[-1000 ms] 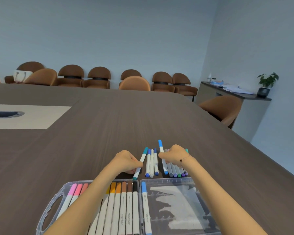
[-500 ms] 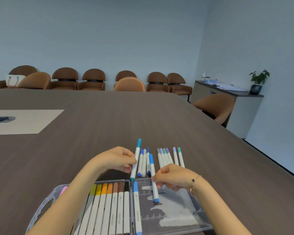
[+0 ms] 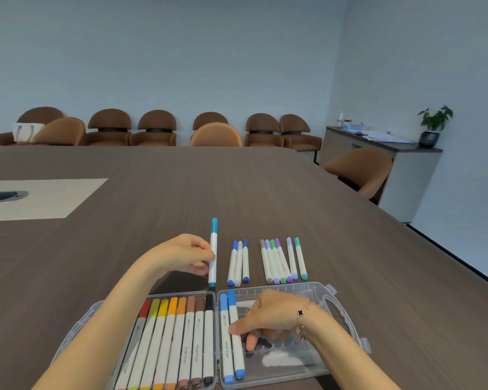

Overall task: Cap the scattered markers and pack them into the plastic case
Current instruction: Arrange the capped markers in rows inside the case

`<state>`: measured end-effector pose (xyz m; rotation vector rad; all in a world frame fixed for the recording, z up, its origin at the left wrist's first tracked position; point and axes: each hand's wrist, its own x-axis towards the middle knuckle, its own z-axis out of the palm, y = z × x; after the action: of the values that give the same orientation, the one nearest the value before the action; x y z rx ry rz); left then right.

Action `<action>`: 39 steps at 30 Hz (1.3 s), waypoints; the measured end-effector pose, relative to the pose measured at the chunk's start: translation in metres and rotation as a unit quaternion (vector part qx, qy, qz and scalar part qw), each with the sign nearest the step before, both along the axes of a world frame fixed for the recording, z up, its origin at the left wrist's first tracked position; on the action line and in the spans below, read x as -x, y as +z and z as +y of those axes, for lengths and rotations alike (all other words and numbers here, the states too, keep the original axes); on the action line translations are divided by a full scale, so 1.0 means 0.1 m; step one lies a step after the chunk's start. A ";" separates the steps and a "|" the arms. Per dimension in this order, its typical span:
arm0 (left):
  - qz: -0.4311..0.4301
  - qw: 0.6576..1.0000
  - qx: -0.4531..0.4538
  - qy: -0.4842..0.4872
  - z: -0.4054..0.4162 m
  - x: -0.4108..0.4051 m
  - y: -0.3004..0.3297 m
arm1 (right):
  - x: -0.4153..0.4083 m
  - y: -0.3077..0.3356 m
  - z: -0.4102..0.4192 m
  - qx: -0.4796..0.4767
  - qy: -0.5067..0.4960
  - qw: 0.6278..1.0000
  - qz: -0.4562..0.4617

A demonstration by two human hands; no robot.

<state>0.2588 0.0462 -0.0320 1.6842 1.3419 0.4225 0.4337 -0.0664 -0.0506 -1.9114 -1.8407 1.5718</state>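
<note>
The clear plastic case (image 3: 347, 319) lies open at the table's near edge. Its left half holds a row of several capped markers (image 3: 181, 342), red through black. Two blue markers lie in the right half. My right hand (image 3: 268, 319) pinches the second blue marker (image 3: 235, 336) against the first one (image 3: 225, 339). My left hand (image 3: 186, 256) holds a teal marker (image 3: 213, 251) upright-tilted above the table, just beyond the case. Three bluish markers (image 3: 238, 261) and a group of several grey, purple, green and teal markers (image 3: 282, 261) lie capped on the table behind the case.
The long dark wooden table (image 3: 237, 187) stretches ahead, with a pale inset panel (image 3: 40, 197) at left. Brown chairs (image 3: 155, 128) line the far wall; another chair (image 3: 361, 170) and a sideboard with a plant (image 3: 434, 125) stand right.
My right hand carried the blue marker from the table into the case's right half, beside the first blue one. My left hand lifted the teal marker and straightened it.
</note>
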 end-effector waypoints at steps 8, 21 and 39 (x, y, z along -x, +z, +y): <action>0.003 1.000 0.001 0.004 0.01 -0.02 -0.03 | -0.01 -0.04 0.03 -0.001 0.004 1.000 0.000; 0.011 1.000 0.014 0.024 0.09 0.00 -0.11 | -0.02 -0.06 0.04 -0.009 0.016 1.000 0.001; -0.029 0.998 0.016 0.056 0.17 0.26 -0.05 | 0.35 -0.15 1.15 -0.269 -0.139 0.926 -0.226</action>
<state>0.2332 0.0634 -0.0373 1.5636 1.3978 0.5083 0.3984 0.0485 -0.0653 -2.2195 -1.7729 0.4863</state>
